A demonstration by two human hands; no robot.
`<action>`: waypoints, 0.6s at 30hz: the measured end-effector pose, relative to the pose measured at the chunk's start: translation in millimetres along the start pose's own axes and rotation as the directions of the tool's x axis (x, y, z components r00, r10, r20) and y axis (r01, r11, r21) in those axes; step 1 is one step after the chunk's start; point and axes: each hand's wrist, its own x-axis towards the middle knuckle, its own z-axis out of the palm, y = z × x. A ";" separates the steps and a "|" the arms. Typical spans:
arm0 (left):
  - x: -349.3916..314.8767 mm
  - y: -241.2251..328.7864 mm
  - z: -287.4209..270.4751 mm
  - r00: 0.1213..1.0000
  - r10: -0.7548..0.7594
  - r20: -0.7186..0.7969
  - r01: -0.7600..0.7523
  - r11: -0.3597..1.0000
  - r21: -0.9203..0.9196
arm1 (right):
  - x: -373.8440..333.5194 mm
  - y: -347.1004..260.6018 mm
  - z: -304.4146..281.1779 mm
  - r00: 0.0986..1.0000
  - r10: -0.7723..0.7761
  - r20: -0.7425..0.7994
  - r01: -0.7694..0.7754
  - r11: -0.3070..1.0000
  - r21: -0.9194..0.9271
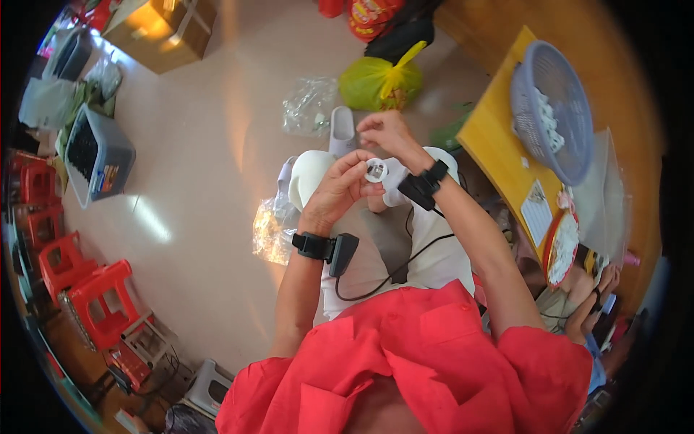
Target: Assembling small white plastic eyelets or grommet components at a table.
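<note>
Between the fingertips of my left hand (338, 186) is a small round white plastic piece (376, 171) with shiny metal bits in its middle. The hand is closed on its edge, above my lap. My right hand (394, 136) hovers just beyond and to the right of the piece, apart from it. Its fingers are bent together; whatever they may pinch is too small to make out. Black straps with small boxes sit on both wrists, and a dark cable (394, 273) runs across my lap.
At my right a yellow tabletop (491, 137) bears a grey-blue basket (522, 108) of white pieces and a red-rimmed dish (551, 242). Another person's hand (609, 281) is beyond it. A yellow bag (365, 83) lies ahead; a grey bin (116, 163) and red stools (108, 304) stand left.
</note>
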 end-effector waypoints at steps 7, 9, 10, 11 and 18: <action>-7.1 -12.7 83.5 0.994 -0.031 0.106 0.031 1.000 -0.005 | -149.9 -43.7 -61.7 0.990 0.033 -0.134 -0.017 0.992 0.126; -5.9 -18.4 107.4 0.999 -0.039 0.011 0.038 0.993 0.110 | -181.8 -44.2 -72.4 0.974 0.011 -0.227 0.025 0.988 0.152; -2.9 -22.8 117.8 0.998 -0.060 0.016 0.057 0.990 0.127 | -195.7 -44.1 -78.1 0.951 -0.008 -0.308 0.062 0.984 0.166; 0.8 -28.5 128.0 0.997 -0.068 0.031 0.064 0.989 0.131 | -208.5 -45.0 -84.4 0.945 -0.004 -0.327 0.068 0.980 0.186; 28.8 -81.0 212.5 0.963 -0.249 0.098 0.206 0.923 0.325 | -303.1 -47.5 -125.0 0.681 -0.175 -0.712 0.379 0.915 0.137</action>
